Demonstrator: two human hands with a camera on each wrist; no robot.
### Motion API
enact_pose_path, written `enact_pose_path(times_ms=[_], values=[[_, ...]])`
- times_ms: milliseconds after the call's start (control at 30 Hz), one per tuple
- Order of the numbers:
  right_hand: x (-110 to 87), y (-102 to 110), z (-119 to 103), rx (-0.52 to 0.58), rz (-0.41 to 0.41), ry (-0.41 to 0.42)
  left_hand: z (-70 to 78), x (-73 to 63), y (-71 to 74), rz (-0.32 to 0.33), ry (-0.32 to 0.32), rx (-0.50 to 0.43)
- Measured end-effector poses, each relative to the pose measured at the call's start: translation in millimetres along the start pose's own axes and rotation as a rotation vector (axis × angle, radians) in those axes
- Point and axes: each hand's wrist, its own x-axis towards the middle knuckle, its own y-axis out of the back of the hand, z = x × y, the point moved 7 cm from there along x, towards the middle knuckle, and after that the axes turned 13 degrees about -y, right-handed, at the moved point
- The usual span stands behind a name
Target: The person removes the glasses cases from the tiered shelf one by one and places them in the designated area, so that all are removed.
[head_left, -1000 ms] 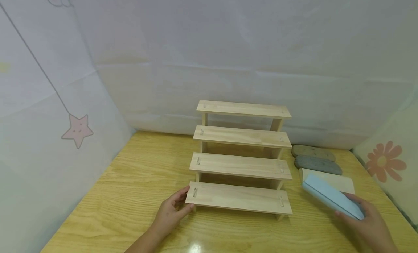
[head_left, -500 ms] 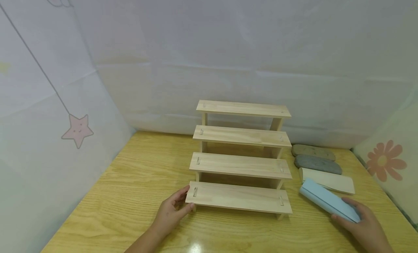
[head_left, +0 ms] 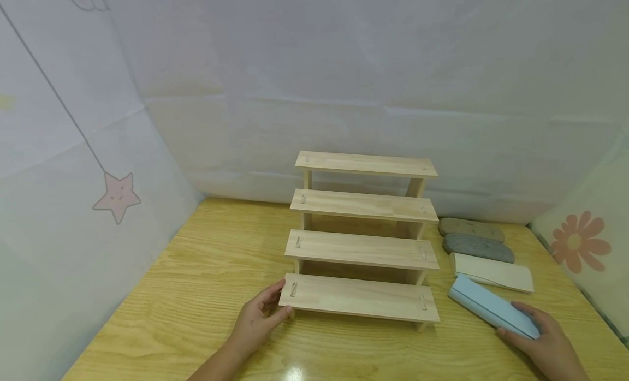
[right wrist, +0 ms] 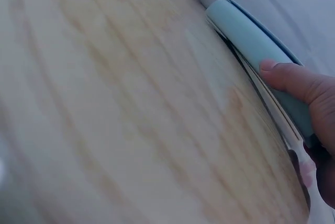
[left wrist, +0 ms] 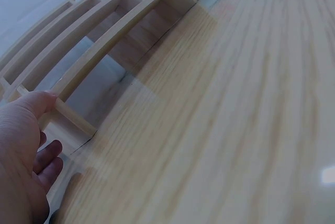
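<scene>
My left hand [head_left: 259, 319] grips the left end of the lowest step of a pale wooden four-tier display stand [head_left: 361, 296], thumb at the front corner. In the left wrist view the thumb lies on the shelf's end and the other fingers curl beside its side panel. My right hand [head_left: 546, 337] holds the near end of a light-blue glasses case [head_left: 491, 304] with a flap, lying slanted low over the table to the right of the stand. From the right wrist, my thumb presses on the blue glasses case [right wrist: 246, 30]; its far end is close to the tabletop.
Behind the blue case lie a cream flap case [head_left: 496, 272], a dark grey oblong case [head_left: 478, 248] and a brown one [head_left: 470, 229] in a row. White printed sheets [head_left: 354, 97] wall the wooden table [head_left: 196, 293] at the back and sides.
My right hand has lowered the blue glasses case toward the table and slightly nearer to me, uncovering more of the cream case. The left hand and the stand have stayed put.
</scene>
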Motion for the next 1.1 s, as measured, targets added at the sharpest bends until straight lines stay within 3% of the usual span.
enact_pose_path(times_ms=[267, 500, 867, 1100], values=[[1.9, -2.2, 2.0, -0.02, 0.029, 0.057, 0.2, 0.0, 0.0, 0.0, 0.008, 0.008], [4.9, -4.1, 4.8, -0.024, -0.009, 0.042, 1.8, 0.2, 0.4, 0.002, 0.005, 0.023], [6.7, 2.8, 7.7, -0.038, 0.071, 0.046, 0.9, 0.2, 0.3, 0.002, 0.005, 0.003], [8.4, 8.0, 16.6, 0.0, 0.145, -0.023, 1.1, 0.5, -0.2, 0.001, 0.001, -0.002]])
